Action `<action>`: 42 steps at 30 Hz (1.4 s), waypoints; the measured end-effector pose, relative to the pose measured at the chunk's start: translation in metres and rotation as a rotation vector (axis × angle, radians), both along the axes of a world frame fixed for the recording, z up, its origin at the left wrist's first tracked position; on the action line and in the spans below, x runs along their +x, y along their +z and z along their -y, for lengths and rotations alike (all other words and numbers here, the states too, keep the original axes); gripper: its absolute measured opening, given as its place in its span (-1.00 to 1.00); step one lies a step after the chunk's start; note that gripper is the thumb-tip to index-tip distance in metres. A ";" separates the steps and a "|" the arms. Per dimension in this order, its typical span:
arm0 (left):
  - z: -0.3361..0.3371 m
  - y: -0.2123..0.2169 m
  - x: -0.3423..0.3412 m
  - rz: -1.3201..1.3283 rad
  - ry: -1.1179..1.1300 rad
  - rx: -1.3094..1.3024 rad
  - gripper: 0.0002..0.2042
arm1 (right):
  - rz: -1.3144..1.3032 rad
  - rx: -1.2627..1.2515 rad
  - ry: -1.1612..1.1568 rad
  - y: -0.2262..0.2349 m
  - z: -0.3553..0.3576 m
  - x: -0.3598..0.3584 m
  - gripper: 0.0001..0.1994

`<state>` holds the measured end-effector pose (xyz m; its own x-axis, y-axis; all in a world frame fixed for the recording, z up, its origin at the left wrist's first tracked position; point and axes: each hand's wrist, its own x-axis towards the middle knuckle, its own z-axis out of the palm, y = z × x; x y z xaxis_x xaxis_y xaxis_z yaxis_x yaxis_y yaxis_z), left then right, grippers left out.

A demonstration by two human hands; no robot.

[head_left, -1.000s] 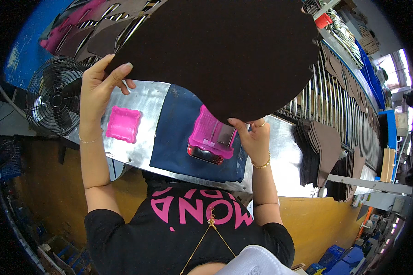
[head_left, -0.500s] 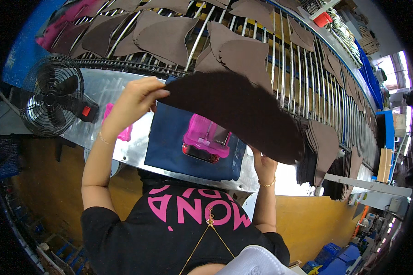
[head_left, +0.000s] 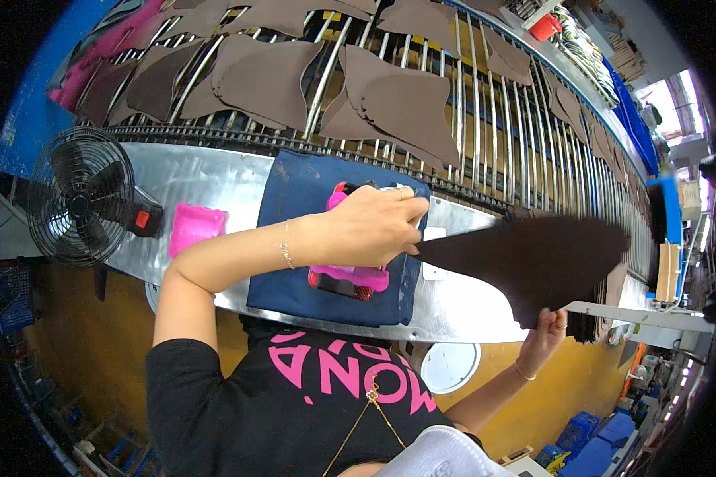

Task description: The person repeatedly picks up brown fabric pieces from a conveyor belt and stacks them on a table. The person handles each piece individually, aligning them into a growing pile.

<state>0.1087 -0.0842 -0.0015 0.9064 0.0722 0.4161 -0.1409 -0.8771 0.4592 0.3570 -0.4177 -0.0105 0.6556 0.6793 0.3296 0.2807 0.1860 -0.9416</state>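
Left-hand fingers (head_left: 410,215) pinch dark panel (head_left: 533,258) at 9 o'clock, right-hand fingers (head_left: 544,319) at 6; unheld 3-o'clock end could fold if either pinch slackens.

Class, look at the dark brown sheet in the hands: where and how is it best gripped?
Probably pinch the dark brown sheet by its narrow tip from the left, as the left hand does, with the right hand at the lower edge from below: it is thin, broad and tapers leftward.

A metal table (head_left: 473,312) bears a blue mat (head_left: 294,184) and pink tray (head_left: 197,229) (at left).
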 end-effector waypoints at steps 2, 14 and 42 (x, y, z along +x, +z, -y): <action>-0.009 0.005 0.003 0.127 0.092 -0.072 -0.78 | -0.071 -0.023 -0.341 0.007 -0.028 0.012 -0.85; -0.012 -0.074 -0.121 0.213 0.994 -0.740 -0.75 | -0.281 -0.113 0.127 -0.061 -0.414 0.126 -0.51; 0.048 -0.147 -0.146 0.432 1.265 -1.084 -0.71 | 0.347 -0.574 -0.178 -0.139 -0.631 0.124 -0.53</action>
<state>-0.0368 -0.1321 -0.1490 -0.0863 0.9888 -0.1217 0.0770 0.1284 0.9887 0.4814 0.2137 -0.1496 0.6949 0.7008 0.1612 0.5637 -0.3917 -0.7272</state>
